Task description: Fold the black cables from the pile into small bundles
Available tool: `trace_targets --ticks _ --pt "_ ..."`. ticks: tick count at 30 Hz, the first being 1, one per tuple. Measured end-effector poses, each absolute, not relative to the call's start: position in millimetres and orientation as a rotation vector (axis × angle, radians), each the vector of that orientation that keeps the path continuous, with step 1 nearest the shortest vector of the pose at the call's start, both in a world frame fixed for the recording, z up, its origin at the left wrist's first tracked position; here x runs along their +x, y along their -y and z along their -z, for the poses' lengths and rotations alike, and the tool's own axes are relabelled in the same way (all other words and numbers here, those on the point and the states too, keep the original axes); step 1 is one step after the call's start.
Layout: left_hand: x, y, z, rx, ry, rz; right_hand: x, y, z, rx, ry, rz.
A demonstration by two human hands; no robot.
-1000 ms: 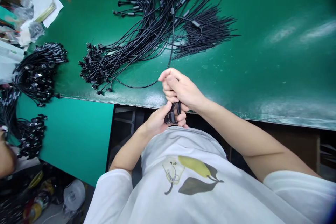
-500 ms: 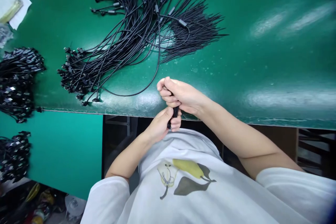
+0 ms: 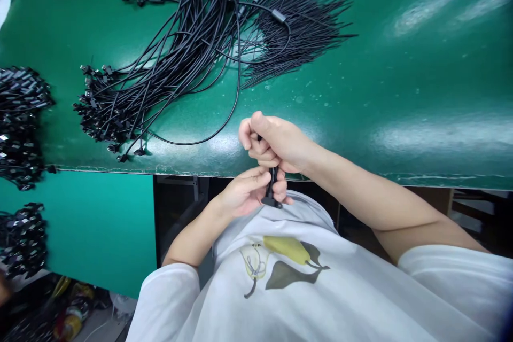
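The step seems to be gathering a slim black cable bundle (image 3: 273, 184), near the glossy green desk's (image 3: 352, 133) edge, the right hand (image 3: 277, 141) having its fingers closed round its top, the left hand (image 3: 255, 190) loosely clasping below; next, likely, steady grip is needed.

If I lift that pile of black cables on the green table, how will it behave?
The cable pile will probably droop, since it lies in loose curves. It could also snag on itself, given its many crossings.

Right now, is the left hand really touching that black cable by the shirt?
Touching. In the head view, the left hand holds the black cable between thumb and fingers.
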State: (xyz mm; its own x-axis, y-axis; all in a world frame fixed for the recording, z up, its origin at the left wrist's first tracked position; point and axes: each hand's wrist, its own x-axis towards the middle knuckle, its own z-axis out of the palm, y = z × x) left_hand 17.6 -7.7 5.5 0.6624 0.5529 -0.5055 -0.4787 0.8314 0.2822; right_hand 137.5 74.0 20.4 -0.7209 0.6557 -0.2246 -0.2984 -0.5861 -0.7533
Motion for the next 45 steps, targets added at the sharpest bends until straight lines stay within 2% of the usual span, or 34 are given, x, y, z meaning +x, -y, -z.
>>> trace_targets --ticks 6,15,19,23,25,27,29,35,39,45 --pt "21 8 -4 0.239 -0.684 -0.671 140 -72 -20 -0.666 0.976 -2.194" --pt "14 5 18 1.269 -1.160 -0.612 135 -57 -8 -0.914 0.977 -1.906" --pt "28 12 22 1.521 -1.345 -0.725 131 -50 -7 -0.991 1.014 -1.681" --pt "23 10 19 1.215 -1.315 -0.768 164 -75 -8 -0.908 1.453 -1.597" --pt "14 5 15 0.944 -1.241 -0.828 199 -108 -4 -1.045 1.591 -1.329" --pt "5 1 11 0.745 -1.182 -0.900 238 -148 3 -1.362 1.608 -0.869" --pt "1 -1 9 0.632 -1.151 -0.938 270 -187 11 -1.491 1.634 -0.698" --pt "4 1 6 0.515 -1.115 -0.917 279 -234 25 -1.523 1.855 -0.665" --pt "1 2 3 0.487 -1.074 -0.971 265 -229 18 -1.479 1.911 -0.655" --pt "2 4 -5 0.417 -0.947 -0.996 286 -195 -8 -1.592 1.888 -0.359"
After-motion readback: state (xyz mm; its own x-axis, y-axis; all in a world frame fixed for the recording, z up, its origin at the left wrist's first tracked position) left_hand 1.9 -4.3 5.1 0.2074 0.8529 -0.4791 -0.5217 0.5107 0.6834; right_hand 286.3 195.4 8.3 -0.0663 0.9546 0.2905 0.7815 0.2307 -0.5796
